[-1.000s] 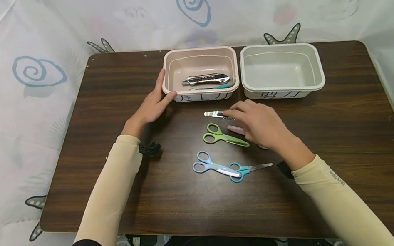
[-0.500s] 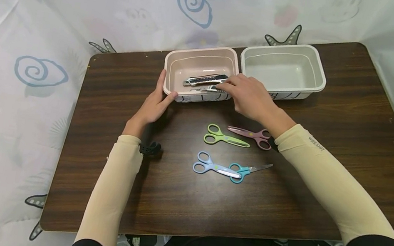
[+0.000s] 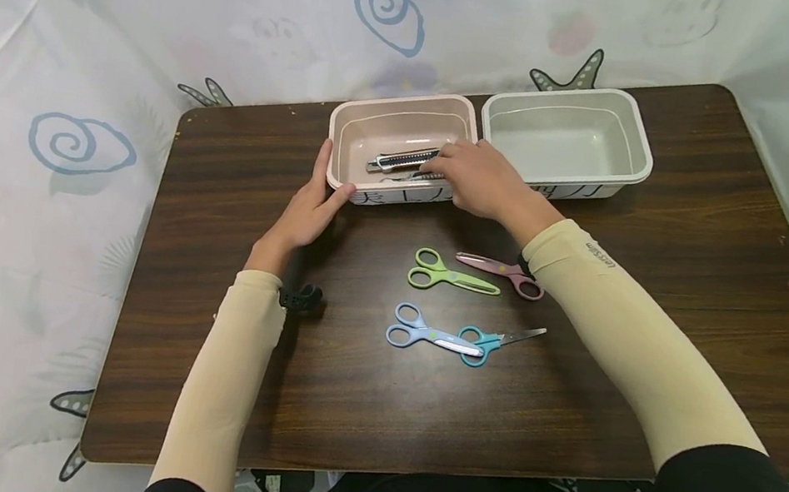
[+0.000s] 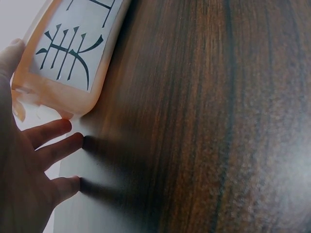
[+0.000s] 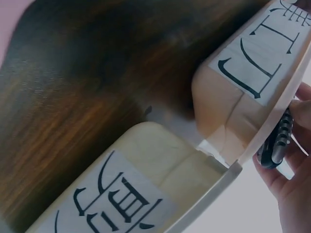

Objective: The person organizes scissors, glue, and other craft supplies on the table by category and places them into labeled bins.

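Observation:
The pink plastic bin (image 3: 384,106) stands at the table's back, with a black and silver utility knife (image 3: 399,160) lying inside. My left hand (image 3: 300,214) steadies the bin's left end, fingers extended and thumb at the front corner. Over the bin's right front rim, my right hand (image 3: 483,179) holds a smaller utility knife (image 5: 278,141) between thumb and fingers. In the right wrist view its dark ribbed end shows just beyond the rim; the fingers cover the rest. The left wrist view shows the left hand (image 4: 34,170) at the bin's labelled end.
A whitish bin (image 3: 563,177) stands right of the pink one. Nearer the front lie green scissors (image 3: 461,279), pink scissors (image 3: 493,266), blue scissors (image 3: 431,335) and turquoise scissors (image 3: 490,342), the last two overlapping. A patterned curtain (image 3: 283,12) hangs behind the table.
My right hand has picked the small utility knife up from the table and carried it up and left into the pink bin. The left hand has stayed in place.

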`<state>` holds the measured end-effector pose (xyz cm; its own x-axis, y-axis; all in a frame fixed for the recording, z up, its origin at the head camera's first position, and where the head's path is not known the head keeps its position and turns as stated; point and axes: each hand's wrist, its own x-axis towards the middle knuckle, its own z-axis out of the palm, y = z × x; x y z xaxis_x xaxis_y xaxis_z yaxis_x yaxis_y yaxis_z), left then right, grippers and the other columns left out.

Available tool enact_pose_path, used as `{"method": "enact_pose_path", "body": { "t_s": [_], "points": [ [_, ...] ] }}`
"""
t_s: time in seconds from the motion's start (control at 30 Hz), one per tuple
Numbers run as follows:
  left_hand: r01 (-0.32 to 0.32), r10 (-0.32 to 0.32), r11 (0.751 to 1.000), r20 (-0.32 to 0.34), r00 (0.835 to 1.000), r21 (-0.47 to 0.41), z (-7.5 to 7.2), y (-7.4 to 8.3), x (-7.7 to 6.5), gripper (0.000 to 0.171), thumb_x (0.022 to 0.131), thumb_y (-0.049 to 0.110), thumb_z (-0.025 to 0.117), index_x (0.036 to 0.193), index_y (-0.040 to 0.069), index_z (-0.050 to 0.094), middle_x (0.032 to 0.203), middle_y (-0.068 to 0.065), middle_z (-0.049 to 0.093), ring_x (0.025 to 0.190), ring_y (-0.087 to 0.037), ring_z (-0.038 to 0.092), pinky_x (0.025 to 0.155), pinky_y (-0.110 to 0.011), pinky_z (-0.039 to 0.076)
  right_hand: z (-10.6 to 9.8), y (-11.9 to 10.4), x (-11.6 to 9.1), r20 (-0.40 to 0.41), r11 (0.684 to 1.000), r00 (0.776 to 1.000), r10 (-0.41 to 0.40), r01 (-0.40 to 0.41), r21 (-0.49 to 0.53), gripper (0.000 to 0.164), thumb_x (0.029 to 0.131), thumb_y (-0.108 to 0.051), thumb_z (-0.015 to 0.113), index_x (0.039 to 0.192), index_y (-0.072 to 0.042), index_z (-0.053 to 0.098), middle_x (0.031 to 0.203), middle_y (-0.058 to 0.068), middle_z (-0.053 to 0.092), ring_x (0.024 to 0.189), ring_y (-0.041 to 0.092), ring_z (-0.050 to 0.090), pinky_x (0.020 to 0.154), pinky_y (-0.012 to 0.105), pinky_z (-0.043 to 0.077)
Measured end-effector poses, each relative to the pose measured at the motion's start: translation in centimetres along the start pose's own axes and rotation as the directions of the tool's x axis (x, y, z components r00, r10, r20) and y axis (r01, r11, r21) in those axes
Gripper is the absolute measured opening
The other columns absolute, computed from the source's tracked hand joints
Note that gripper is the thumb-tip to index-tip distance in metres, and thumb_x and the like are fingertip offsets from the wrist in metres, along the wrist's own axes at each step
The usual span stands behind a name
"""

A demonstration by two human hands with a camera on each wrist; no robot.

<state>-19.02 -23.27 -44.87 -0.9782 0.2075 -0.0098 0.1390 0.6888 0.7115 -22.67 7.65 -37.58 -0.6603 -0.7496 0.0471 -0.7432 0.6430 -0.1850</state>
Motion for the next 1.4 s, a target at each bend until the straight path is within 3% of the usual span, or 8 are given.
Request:
{"method": "enact_pose_path", "body": {
  "t_s": [0.3, 0.57, 0.9, 1.17, 1.4],
  "points": [
    [-0.012, 0.012, 1.0, -0.002, 1.0, 0.016, 0.0, 0.1, 0.1, 0.084, 0.097, 0.062, 0.043, 0.156, 0.039, -0.011, 0.161, -0.005, 0.02, 0.14, -0.029, 0.032, 0.11, -0.054, 0.025, 0.1, 0.0, 1.4, 0.033, 0.996, 0.999, -0.017, 0.014, 0.093, 0.049, 0.086, 0.01, 0.048, 0.128, -0.007, 0.065, 0.121, 0.015, 0.064, 0.115, 0.036, 0.054, 0.1, 0.047, 0.039],
    [-0.004, 0.004, 1.0, -0.005, 1.0, 0.015, 0.0, 0.1, -0.1, 0.083, 0.097, 0.062, 0.044, 0.155, 0.041, -0.012, 0.16, -0.006, 0.022, 0.138, -0.03, 0.034, 0.109, -0.054, 0.027, 0.6, 0.5, 1.6, 0.093, 0.988, 0.995, 0.036, -0.049, 0.148, 0.049, 0.09, 0.006, 0.041, 0.132, -0.007, 0.061, 0.129, 0.013, 0.059, 0.124, 0.032, 0.049, 0.103, 0.044, 0.038],
    [-0.016, 0.016, 1.0, -0.01, 1.0, 0.004, 0.0, 0.0, -0.1, 0.082, 0.098, 0.059, 0.045, 0.155, 0.041, -0.01, 0.16, -0.007, 0.023, 0.138, -0.032, 0.035, 0.109, -0.054, 0.027, 1.0, 0.5, 0.5, -0.079, 0.989, 0.997, 0.01, 0.002, 0.145, 0.043, 0.091, 0.003, 0.042, 0.126, -0.005, 0.066, 0.123, 0.011, 0.062, 0.12, 0.029, 0.053, 0.103, 0.041, 0.038],
    [-0.007, 0.007, 1.0, -0.01, 1.0, 0.008, 0.1, -0.1, -0.1, 0.082, 0.097, 0.06, 0.044, 0.155, 0.041, -0.011, 0.161, -0.006, 0.021, 0.139, -0.031, 0.034, 0.109, -0.054, 0.027, 1.0, -0.4, -0.5, -0.216, 0.989, 0.976, -0.001, 0.032, 0.141, 0.037, 0.094, -0.002, 0.048, 0.126, -0.006, 0.065, 0.128, 0.009, 0.061, 0.12, 0.029, 0.054, 0.105, 0.041, 0.035],
    [-0.001, 0.001, 1.0, -0.007, 1.0, 0.001, 0.1, 0.1, -0.1, 0.083, 0.097, 0.061, 0.045, 0.155, 0.041, -0.012, 0.161, -0.005, 0.02, 0.139, -0.03, 0.033, 0.11, -0.054, 0.026, 0.3, -1.2, -2.0, -0.269, 0.983, 0.963, -0.01, 0.059, 0.176, 0.035, 0.095, -0.003, 0.052, 0.128, -0.006, 0.064, 0.131, 0.01, 0.059, 0.123, 0.029, 0.051, 0.104, 0.042, 0.037]
  ]
}}
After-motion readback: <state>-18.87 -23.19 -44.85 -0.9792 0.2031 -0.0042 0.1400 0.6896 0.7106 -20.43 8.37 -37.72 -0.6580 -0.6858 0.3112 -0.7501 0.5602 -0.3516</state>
